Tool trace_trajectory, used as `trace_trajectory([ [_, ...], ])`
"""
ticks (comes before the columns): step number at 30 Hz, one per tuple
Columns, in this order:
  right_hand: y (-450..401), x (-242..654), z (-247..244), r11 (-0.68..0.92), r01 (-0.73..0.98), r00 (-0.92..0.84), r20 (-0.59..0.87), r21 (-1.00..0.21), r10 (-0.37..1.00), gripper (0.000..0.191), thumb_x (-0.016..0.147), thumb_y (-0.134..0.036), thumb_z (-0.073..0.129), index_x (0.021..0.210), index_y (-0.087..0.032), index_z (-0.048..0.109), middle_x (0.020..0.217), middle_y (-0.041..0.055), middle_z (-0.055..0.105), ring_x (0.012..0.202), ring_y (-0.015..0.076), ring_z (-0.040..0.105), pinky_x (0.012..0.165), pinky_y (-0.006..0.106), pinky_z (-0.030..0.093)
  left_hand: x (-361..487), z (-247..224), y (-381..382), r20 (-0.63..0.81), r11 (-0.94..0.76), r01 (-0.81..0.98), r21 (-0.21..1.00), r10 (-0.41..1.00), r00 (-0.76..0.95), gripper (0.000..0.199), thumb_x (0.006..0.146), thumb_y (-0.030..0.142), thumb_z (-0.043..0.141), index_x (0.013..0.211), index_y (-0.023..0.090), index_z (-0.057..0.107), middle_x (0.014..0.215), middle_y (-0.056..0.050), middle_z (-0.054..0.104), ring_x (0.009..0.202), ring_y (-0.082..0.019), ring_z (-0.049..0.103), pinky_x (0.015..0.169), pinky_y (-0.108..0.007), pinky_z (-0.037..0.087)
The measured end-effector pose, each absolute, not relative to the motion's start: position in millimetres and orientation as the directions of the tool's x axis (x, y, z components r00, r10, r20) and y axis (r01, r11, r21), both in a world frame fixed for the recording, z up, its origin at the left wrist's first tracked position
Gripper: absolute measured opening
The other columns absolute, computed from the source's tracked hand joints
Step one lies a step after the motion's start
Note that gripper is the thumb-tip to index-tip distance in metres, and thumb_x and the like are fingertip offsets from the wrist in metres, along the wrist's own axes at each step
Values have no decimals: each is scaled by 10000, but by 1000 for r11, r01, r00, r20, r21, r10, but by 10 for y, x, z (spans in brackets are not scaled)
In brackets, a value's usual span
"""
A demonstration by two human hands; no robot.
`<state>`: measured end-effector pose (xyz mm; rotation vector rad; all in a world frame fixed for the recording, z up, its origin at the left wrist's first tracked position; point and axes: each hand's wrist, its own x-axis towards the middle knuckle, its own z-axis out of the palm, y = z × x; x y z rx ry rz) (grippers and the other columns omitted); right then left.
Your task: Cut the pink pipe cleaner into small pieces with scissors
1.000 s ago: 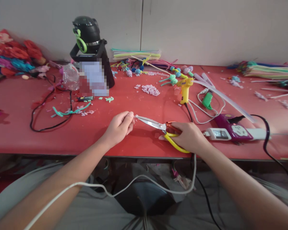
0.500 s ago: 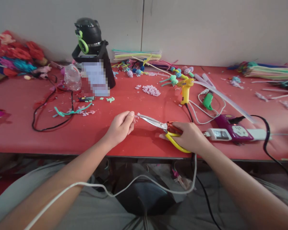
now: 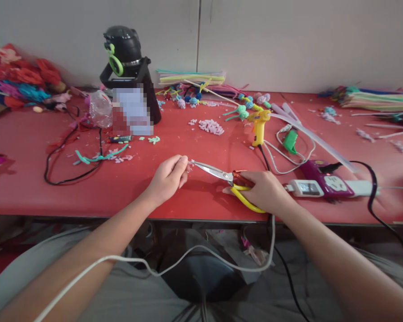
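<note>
My left hand (image 3: 171, 176) pinches a tiny pale piece (image 3: 191, 163) between thumb and fingertips, over the front middle of the red table. The tips of the scissors (image 3: 215, 172) meet that piece, and their blades look nearly closed. My right hand (image 3: 263, 190) is wrapped round the scissors' red and yellow handles. Beyond the hands lies a small heap of short pale-pink pieces (image 3: 211, 127). To its right a yellow glue gun (image 3: 259, 127) rests on the table.
A black bottle (image 3: 151, 98) stands back left, with a blurred-out panel before it. Purple power strip (image 3: 332, 181) at right, green-handled item (image 3: 290, 141) near it. Stem bundles (image 3: 191, 78) lie along the wall. A white cable (image 3: 195, 248) hangs before the table edge.
The scissor blades have closed slightly at the small pale piece. Both hands keep almost the same place and hold.
</note>
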<state>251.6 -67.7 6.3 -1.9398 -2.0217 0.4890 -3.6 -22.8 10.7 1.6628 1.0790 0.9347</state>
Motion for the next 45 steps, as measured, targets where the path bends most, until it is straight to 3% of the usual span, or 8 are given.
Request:
trace_trajectory([
  [9, -692, 2540, 21, 40, 896, -46, -3, -443, 999, 650, 682, -816, 597, 594, -218, 358, 544, -29, 406, 549, 112, 293, 510, 263, 251, 16, 204, -285, 65, -126, 241, 962, 968, 244, 386, 1005, 259, 417, 624, 206, 391, 415, 58, 402, 373, -64, 391, 414, -196, 325],
  [18, -696, 2561, 9, 61, 890, -71, -6, -452, 997, 638, 684, -802, 622, 603, -219, 377, 550, -32, 423, 544, 110, 304, 518, 262, 250, -32, 108, -247, 114, -188, 242, 952, 950, 292, 354, 1022, 346, 407, 703, 200, 458, 399, 63, 432, 365, -71, 397, 433, -198, 346],
  [45, -712, 2544, 35, 48, 880, -57, -3, -473, 998, 664, 659, -834, 609, 610, -222, 355, 548, -34, 405, 533, 103, 299, 503, 258, 257, -36, 90, -230, 106, -183, 239, 954, 947, 303, 354, 1033, 328, 385, 715, 198, 468, 414, 65, 445, 383, -70, 402, 463, -212, 351],
])
